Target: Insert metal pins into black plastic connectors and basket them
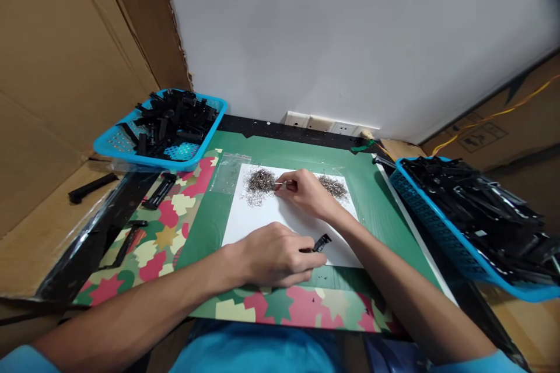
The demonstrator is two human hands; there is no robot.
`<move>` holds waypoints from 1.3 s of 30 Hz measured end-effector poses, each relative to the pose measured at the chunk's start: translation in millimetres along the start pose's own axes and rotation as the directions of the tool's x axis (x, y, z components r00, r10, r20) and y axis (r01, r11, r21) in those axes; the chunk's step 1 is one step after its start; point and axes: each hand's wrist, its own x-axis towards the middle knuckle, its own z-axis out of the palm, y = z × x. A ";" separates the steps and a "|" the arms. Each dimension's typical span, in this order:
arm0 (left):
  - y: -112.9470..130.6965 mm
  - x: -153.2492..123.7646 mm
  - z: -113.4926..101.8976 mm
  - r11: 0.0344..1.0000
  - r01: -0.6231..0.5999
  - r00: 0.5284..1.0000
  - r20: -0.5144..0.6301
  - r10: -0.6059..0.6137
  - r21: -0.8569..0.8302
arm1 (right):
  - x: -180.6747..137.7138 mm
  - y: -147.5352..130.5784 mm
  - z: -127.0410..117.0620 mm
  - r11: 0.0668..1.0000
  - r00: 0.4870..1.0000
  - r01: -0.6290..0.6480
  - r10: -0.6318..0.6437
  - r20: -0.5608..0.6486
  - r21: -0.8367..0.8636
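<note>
Blue shirt (254,349): nearest, along the lower edge, before the bench (245,126).
Left hand (277,253): fingers curled around a black part (322,243), its end sticking out above the near side of the white sheet (284,218).
Right hand (308,192): fingers narrow, pinching a thin pale piece (282,184), too small to identify, beside the left pile (259,180).
Metal bits: the left pile and a right pile (334,187), both on the sheet.
Blue baskets (441,233): one each side, heaped with black pieces (476,204).
</note>
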 end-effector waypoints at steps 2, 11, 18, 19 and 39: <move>-0.4 -0.1 -0.1 1.000 0.003 1.000 -0.012 -0.003 -0.003 | -0.8 2.3 0.4 1.000 1.000 0.018 -0.019 0.010 0.003; -2.8 -3.1 5.1 1.000 0.025 0.999 -0.021 -0.025 -0.003 | -8.7 3.6 -8.7 0.992 0.995 0.045 -0.055 0.079 0.116; -3.1 -2.7 6.1 0.999 0.028 0.996 -0.084 -0.026 0.019 | -10.4 13.4 -17.7 0.946 0.987 -0.013 -0.039 0.154 0.325; -3.1 -2.6 6.2 0.999 0.027 0.996 -0.085 -0.025 0.020 | -10.2 13.1 -17.6 0.946 0.986 -0.013 -0.042 0.160 0.323; -4.2 -3.7 6.6 0.999 0.047 0.994 -0.097 -0.044 0.026 | -15.1 4.8 -1.9 0.971 0.976 0.212 -0.216 -0.024 -0.111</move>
